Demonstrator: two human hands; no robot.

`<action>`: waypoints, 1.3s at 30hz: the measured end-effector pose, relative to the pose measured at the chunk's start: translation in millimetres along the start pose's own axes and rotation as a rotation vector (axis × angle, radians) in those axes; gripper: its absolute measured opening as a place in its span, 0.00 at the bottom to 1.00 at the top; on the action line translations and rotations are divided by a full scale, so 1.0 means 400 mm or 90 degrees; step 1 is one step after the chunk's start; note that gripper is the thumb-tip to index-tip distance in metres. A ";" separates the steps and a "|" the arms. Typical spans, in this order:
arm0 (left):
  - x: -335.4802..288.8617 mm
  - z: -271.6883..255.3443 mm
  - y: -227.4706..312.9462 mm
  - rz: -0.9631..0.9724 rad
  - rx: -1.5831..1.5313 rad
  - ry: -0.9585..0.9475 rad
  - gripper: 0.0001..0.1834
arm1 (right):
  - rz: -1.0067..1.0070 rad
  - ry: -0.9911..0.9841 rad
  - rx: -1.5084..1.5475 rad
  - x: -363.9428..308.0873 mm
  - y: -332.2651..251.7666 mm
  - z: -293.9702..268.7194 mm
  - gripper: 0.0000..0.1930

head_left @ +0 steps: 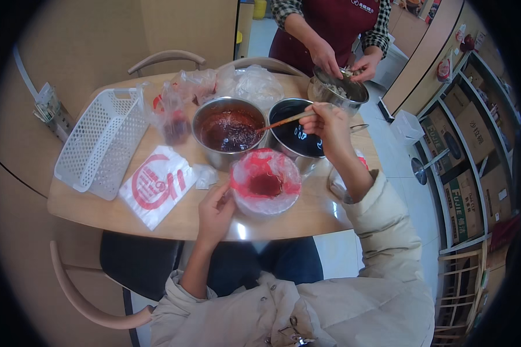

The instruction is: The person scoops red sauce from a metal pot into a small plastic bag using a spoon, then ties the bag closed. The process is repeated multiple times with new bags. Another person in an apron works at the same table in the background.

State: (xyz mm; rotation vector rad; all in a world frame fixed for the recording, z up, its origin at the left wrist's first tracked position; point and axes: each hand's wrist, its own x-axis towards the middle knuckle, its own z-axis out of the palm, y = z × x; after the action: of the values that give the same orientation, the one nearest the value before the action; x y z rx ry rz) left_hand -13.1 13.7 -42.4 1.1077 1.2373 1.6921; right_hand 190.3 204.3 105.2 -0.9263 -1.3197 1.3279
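My right hand [328,122] is closed around the wooden handle of a spoon [289,120]. The spoon slants down over the rim of a steel pot [214,151] of dark red, oily sauce [228,130], and its lower end is hard to make out there. My left hand [216,209] has its fingers curled at the left edge of a plastic bag [246,199] that lines a round container in front of me. Red sauce lies in the bottom of this bag, whose upper part is printed red. A second steel pot [292,153] of dark liquid stands under my right wrist.
Across the table, a co-worker's hands [344,62] work over a steel pot [353,104]. To the left are a white plastic basket [92,130], a flat printed bag [156,185] and a filled bag [175,127]. Clear bags [252,84] lie behind the pots; shelves [469,150] stand right.
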 end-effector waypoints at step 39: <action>-0.013 -0.016 -0.008 0.028 0.115 0.036 0.15 | -0.761 -0.164 -0.580 -0.211 -0.062 0.129 0.35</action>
State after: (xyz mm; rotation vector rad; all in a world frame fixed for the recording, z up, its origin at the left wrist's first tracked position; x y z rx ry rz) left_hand -17.2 7.9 -47.6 1.2079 1.4343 1.6794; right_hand 160.6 108.8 124.3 -0.3102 -2.2066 -0.1363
